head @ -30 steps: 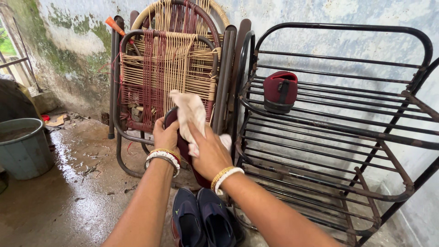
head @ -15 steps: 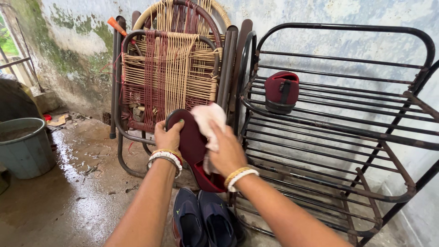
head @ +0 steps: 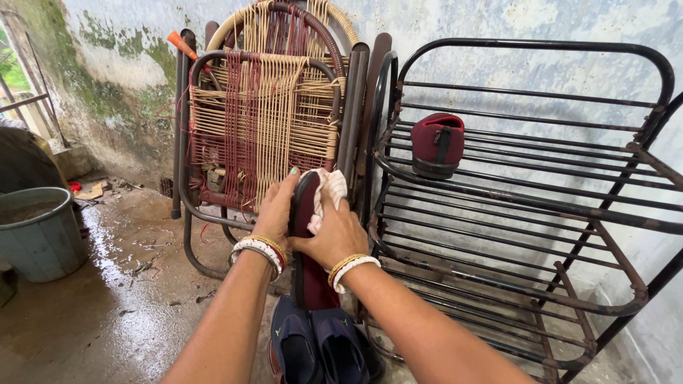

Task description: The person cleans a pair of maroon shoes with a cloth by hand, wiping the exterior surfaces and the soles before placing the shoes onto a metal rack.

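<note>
At frame centre, my left hand (head: 276,211) grips the maroon shoe (head: 304,242) upright, long axis vertical; my right hand (head: 334,233) presses a white cloth (head: 329,190) against it.

Noted: maroon shoe (head: 307,242) and white cloth (head: 326,193) in my hands, a matching maroon shoe (head: 437,144) on the black rack (head: 541,206), navy pair (head: 320,348) below, grey bucket (head: 39,231).

No packages, labels, signs or screens visible anywhere in view.
</note>
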